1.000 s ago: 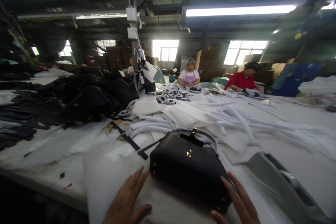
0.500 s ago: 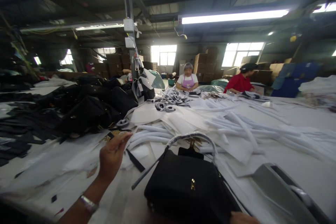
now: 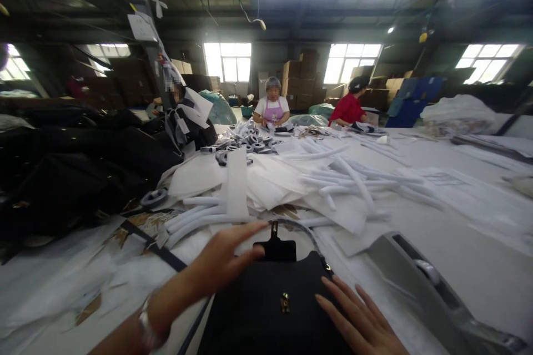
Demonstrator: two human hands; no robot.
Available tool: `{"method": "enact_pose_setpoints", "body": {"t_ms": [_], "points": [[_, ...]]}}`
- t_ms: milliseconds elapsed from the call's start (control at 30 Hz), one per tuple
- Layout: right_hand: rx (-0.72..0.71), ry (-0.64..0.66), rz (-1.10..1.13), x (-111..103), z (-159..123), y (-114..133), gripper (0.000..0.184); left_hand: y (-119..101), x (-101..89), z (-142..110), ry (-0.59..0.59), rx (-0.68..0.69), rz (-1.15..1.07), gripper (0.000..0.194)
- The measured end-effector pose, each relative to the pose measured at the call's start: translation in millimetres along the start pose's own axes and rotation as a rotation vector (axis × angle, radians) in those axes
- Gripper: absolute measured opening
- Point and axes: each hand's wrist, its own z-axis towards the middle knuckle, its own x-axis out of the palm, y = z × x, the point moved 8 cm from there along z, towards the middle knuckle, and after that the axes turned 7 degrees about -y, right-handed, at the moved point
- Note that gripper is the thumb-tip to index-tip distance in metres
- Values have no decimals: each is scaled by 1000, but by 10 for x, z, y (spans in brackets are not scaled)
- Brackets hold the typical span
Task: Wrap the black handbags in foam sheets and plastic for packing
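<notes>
One bag (image 3: pixel 266 302), black, on the table (image 3: pixel 491 277), between two hands. Left fingers (image 3: pixel 245 255), parted from the thumb, over its upper left edge, contact unclear. Right fingers (image 3: pixel 333 294), slightly spread, lie along its right side.

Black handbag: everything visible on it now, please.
The black handbag has a smooth, leather-like body and a gold-coloured clasp on the panel facing the camera. A black tab with a metal end piece extends beyond the top edge, inside the handle. It's on the worktable, bottom cut off by the frame. The right hand rests on one side; the left hand overlaps the top corner, contact unclear.
</notes>
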Motion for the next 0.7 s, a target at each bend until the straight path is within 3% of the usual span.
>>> {"method": "enact_pose_setpoints", "body": {"t_ms": [100, 133, 200, 300, 367, 533, 600, 700], "points": [[-137, 150, 36, 49, 260, 243, 93, -461, 330, -774, 281, 127, 0, 91], [-122, 190, 48, 58, 325, 296, 97, -537, 422, -956, 328, 166, 65, 92], [-59, 261, 54, 71, 414, 377, 102, -546, 556, -1158, 363, 141, 175, 103], [-23, 313, 40, 105, 470, 467, 101, -432, 646, -1214, 353, 41, 259, 113], [-29, 307, 14, 183, 462, 470, 98, -387, 677, -1214, 319, 61, 286, 102], [-118, 208, -102, 587, 250, 376, 84, -279, 866, -1389, 258, 263, 347, 59], [-182, 154, -118, 705, 124, 373, 78, -228, 938, -1490, 252, 313, 368, 53], [-286, 110, -100, 721, -41, 419, 70, -232, 944, -1616, 242, 364, 347, 51]]}}
